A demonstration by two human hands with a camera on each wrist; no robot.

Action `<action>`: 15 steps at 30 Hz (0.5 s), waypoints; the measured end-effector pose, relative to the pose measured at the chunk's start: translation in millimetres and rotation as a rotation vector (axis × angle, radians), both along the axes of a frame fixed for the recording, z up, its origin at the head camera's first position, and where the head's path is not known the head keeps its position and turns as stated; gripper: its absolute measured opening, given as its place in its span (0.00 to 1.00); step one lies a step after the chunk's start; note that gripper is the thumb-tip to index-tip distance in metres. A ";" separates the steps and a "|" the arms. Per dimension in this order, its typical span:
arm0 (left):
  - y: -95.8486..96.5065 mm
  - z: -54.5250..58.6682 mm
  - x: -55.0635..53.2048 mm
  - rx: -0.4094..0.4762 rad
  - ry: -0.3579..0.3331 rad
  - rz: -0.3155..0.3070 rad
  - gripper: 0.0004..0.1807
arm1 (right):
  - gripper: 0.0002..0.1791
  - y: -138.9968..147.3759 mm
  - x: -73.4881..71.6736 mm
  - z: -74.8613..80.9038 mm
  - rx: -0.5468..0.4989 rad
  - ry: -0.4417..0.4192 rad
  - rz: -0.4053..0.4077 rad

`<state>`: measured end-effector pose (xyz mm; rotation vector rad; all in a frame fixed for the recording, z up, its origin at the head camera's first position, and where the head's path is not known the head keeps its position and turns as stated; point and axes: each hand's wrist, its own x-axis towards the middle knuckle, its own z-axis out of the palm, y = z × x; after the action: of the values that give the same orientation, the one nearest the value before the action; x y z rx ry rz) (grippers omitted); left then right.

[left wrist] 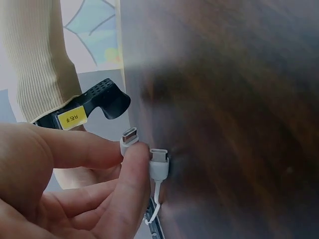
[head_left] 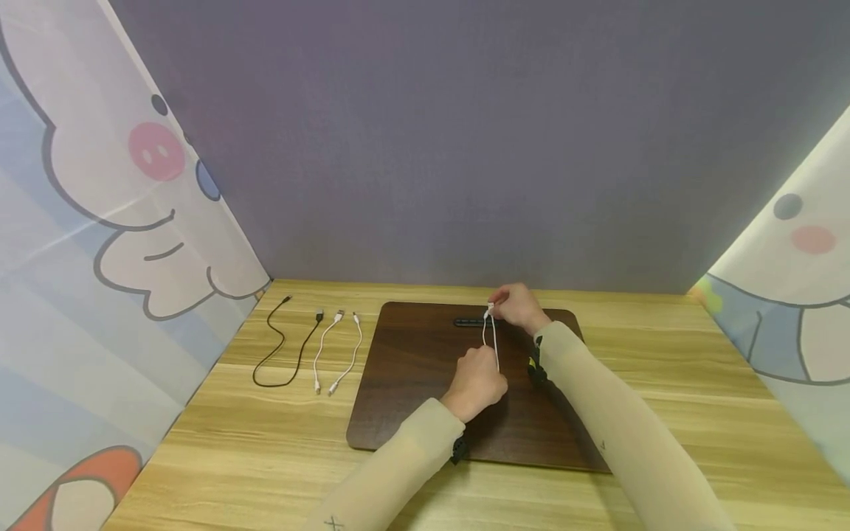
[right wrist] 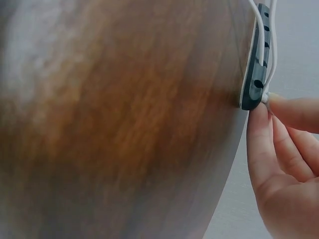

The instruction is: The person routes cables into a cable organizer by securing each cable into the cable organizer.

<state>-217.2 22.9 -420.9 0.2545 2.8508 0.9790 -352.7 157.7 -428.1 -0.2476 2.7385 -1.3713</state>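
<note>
My left hand (head_left: 474,380) is low over the dark board and pinches a white USB cable (head_left: 496,346) by its USB-C plug (left wrist: 130,137) between thumb and finger. My right hand (head_left: 521,306) pinches the other end of a white cable just beside the black cable clip (right wrist: 256,64), a slotted strip at the board's far edge. A second USB-C plug (left wrist: 159,167) hangs right by my left fingertip, its white cord running toward the clip. In the right wrist view, one white cord (right wrist: 260,35) lies over the clip's slots; the other passes along its side.
The clip sits on a dark brown wooden board (head_left: 412,383) with rounded corners, on a light wood table (head_left: 664,369). Left of the board lie a black USB cable (head_left: 282,335) and two short white cables, one of them a white USB cable (head_left: 322,346). A grey panel (head_left: 432,147) stands behind.
</note>
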 end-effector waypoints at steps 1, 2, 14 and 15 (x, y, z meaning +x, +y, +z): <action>0.6 0.5 -0.1 -0.008 -0.006 0.002 0.12 | 0.12 -0.1 0.0 0.1 0.010 0.005 0.002; 1.4 0.9 -0.2 -0.015 -0.013 0.003 0.10 | 0.12 -0.2 -0.4 -0.1 0.022 0.012 0.005; 9.1 4.7 -0.7 -0.326 0.057 -0.086 0.05 | 0.10 -4.2 -1.8 -0.1 0.184 0.058 -0.010; 10.2 4.4 -0.5 -0.337 0.063 -0.089 0.05 | 0.10 -4.4 -1.9 0.1 0.192 0.060 -0.009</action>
<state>-217.7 33.0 -416.5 0.3788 2.9680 0.4699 -354.6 153.3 -428.0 -0.2694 2.8981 -1.1100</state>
